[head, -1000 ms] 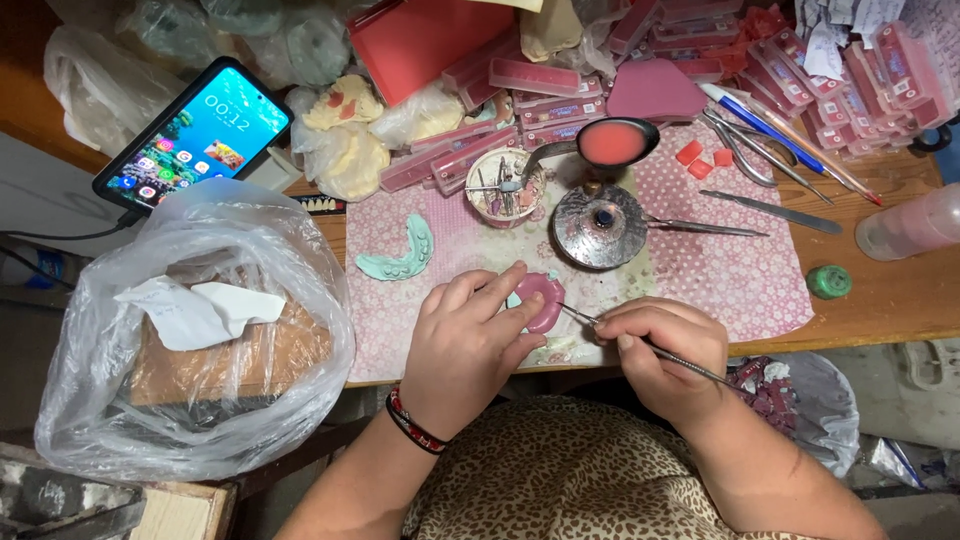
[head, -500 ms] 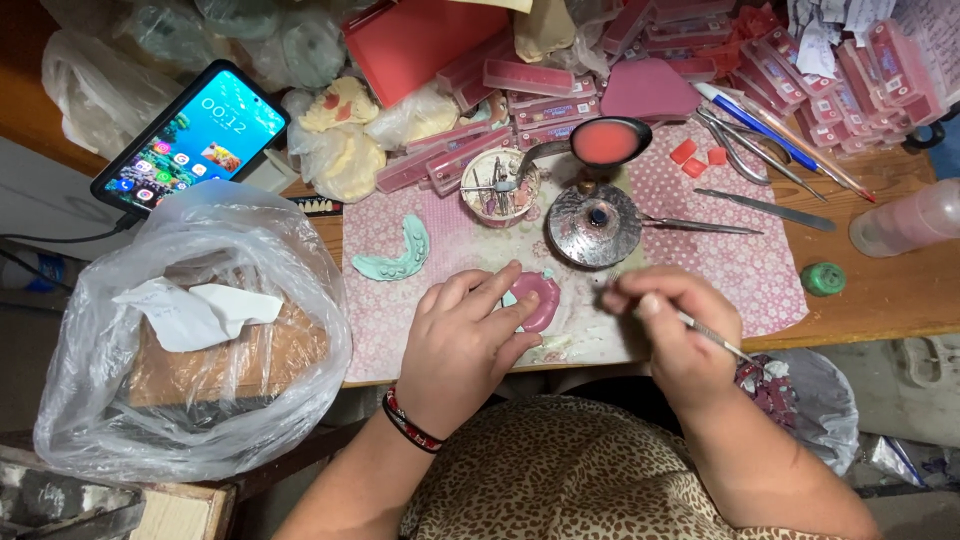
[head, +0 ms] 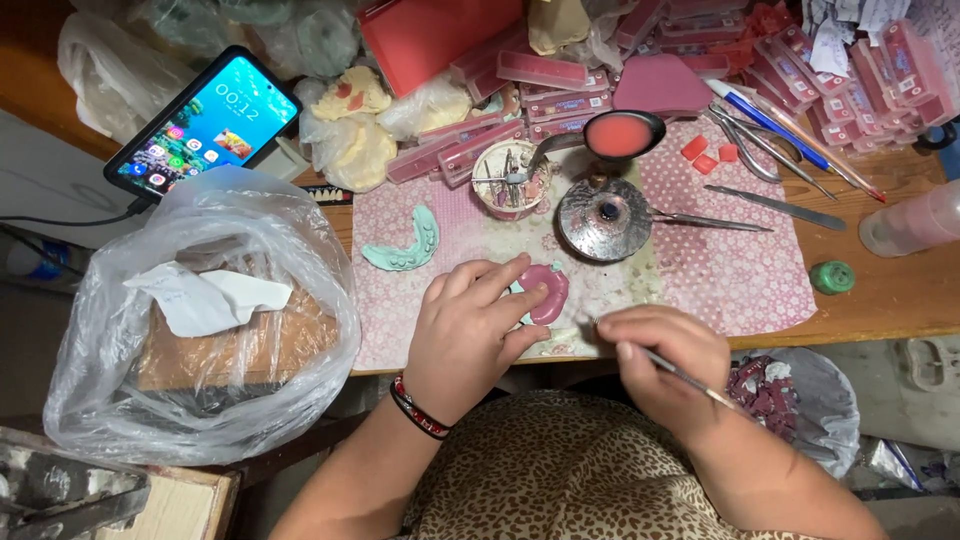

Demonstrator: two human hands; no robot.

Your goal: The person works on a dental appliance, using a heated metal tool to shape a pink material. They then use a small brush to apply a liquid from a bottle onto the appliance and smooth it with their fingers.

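We judge the work midway: our left hand [head: 470, 335] clasps the pink wax denture [head: 545, 292] just below the round metal burner [head: 604, 217], our right hand [head: 665, 355] pinching a thin metal tool [head: 690, 378], shaping unfinished.

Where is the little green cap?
In the head view, the green cap sits on the bare wooden table at the right, just past the pink mat and below the pink bottle.

Cluttered bench [head: 890, 300] around the pink mat [head: 740, 270]

A lit phone [head: 205, 120] leans upper left above a clear plastic bag [head: 200, 330]; a green dental cast [head: 405, 245], metal dish [head: 605, 215], pens [head: 770, 120] and green cap [head: 832, 277] lie across the top and right.
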